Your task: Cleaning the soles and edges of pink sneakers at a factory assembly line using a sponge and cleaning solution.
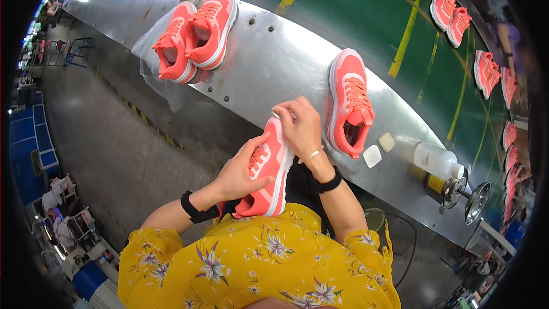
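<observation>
A coral-pink sneaker [278, 163] with a white sole is tilted toe-up in front of my body, its heel close to my yellow shirt. My left hand [239, 173] is wrapped over its laces and side, holding it. At the toe, the fingers of my right hand [302, 129] are pinched together around a small pale piece, mostly hidden by the fingers. Just right of that hand, a matching sneaker [349, 103] rests on the metal bench [286, 51]. Two small whitish blocks, one nearer [372, 156] and one farther [386, 142], lie beside its heel.
A pair of coral sneakers [197, 37] stands on clear plastic film [150, 60] at the bench's left. On the right are a translucent bottle [436, 160] and a metal dispenser [454, 191]. Beyond runs a green belt [366, 17] carrying more sneakers [452, 17].
</observation>
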The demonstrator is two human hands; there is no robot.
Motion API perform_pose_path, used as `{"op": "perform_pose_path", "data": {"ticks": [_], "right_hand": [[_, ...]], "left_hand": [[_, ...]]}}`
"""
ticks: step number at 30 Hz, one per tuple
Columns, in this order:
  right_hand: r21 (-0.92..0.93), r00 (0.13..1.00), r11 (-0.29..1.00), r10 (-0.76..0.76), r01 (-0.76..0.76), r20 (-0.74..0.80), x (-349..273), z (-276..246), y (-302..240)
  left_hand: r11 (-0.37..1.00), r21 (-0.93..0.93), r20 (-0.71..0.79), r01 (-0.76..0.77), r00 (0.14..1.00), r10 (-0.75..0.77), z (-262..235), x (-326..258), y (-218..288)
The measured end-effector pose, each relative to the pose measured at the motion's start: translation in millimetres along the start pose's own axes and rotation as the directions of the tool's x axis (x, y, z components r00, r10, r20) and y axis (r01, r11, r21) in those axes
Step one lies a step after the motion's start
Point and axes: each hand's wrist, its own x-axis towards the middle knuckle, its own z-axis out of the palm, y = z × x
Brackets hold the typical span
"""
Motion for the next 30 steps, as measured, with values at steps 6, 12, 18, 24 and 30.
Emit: {"op": "perform_pose_path", "data": {"ticks": [6,12,18,24,30], "right_hand": [[-0.009,0.991,0.997,-0.080,0.079,-0.105,-56,-23,-12],[-0.002,0.985,0.994,-0.105,0.105,-0.136,-32,-13,-8],[-0.085,0.972,0.984,-0.171,0.159,-0.159,-60,-18,-6],[-0.143,0.964,0.968,-0.228,0.208,-0.140,-83,-24,-6],[-0.081,0.966,0.980,-0.194,0.183,-0.172,-48,-13,-3]], "left_hand": [[0.996,-0.029,0.021,0.087,0.996,-0.086,-5,-1,12],[0.998,-0.045,0.011,0.035,0.999,-0.035,-4,2,8],[0.999,0.044,-0.001,0.015,1.000,-0.015,-2,0,8],[0.998,-0.017,0.000,0.062,0.998,-0.062,-2,0,9],[0.995,-0.075,0.009,0.060,0.998,-0.059,0,2,5]]}}
